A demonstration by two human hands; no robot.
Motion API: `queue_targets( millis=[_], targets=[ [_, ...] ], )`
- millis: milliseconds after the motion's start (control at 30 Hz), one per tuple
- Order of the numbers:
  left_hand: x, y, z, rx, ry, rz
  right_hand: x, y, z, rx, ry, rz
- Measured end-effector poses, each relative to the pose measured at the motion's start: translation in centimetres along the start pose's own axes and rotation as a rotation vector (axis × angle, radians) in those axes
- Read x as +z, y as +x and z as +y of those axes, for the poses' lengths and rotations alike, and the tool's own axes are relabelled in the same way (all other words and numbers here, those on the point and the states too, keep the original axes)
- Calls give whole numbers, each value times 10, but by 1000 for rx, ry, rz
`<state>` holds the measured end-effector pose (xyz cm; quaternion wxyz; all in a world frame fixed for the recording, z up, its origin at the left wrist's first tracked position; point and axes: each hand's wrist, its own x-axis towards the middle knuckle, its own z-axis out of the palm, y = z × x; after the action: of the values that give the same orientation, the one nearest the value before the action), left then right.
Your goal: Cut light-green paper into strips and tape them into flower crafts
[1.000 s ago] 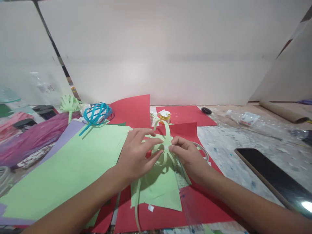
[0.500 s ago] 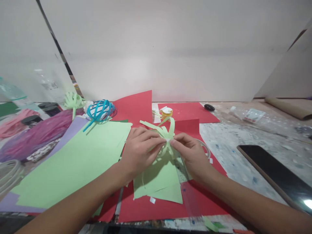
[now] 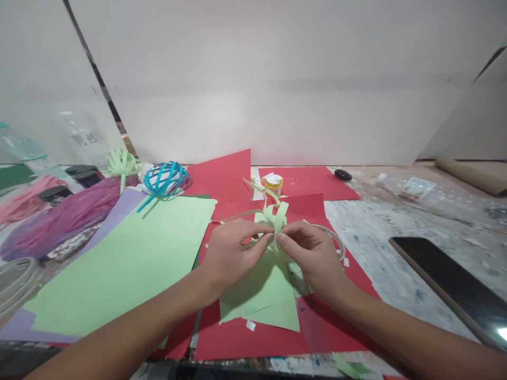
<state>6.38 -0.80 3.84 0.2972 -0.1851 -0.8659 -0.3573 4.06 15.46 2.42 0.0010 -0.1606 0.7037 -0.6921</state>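
My left hand (image 3: 233,250) and my right hand (image 3: 312,253) meet over the middle of the table, fingertips almost touching. Between them they pinch a bundle of pale green paper strips (image 3: 280,214), whose loops and loose ends fan out above and to the left. Both hands are closed in a pinch at the bundle's narrow middle, and the fingers partly hide it. Beneath lies a light green paper sheet (image 3: 263,295) on red paper (image 3: 245,343). A clear ruler (image 3: 311,322) lies close under my right hand.
Larger green sheets (image 3: 130,253) lie at left, near a blue paper-strip ball (image 3: 166,180) and a pink plastic bag (image 3: 71,216). Behind my hands stands a small yellow-rimmed jar (image 3: 274,184). A phone (image 3: 447,285) and a clear bottle (image 3: 420,190) lie at right.
My fingers have shifted slightly at the bundle's middle, and my left fingers are more bent. The paper loops have turned, with a long strip now stretching out to the left.
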Motion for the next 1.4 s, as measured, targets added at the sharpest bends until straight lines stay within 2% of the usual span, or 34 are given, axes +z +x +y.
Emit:
queue_targets(
  millis=[200,300,433,967,1400],
  targets=[
    [-2,-1,9,-200,-135,-66,-1,-1,-1,-161,-204,50],
    [-2,-1,10,-226,-154,-96,-1,-2,-3,-228,-299,63],
    [-2,0,9,-236,-141,-99,0,-2,-5,-236,-357,63],
    [-2,0,4,-118,-81,-71,-1,0,-5,-123,-316,13],
    [-2,0,4,-79,-40,-97,-1,0,-8,-132,-275,-26]
  ],
)
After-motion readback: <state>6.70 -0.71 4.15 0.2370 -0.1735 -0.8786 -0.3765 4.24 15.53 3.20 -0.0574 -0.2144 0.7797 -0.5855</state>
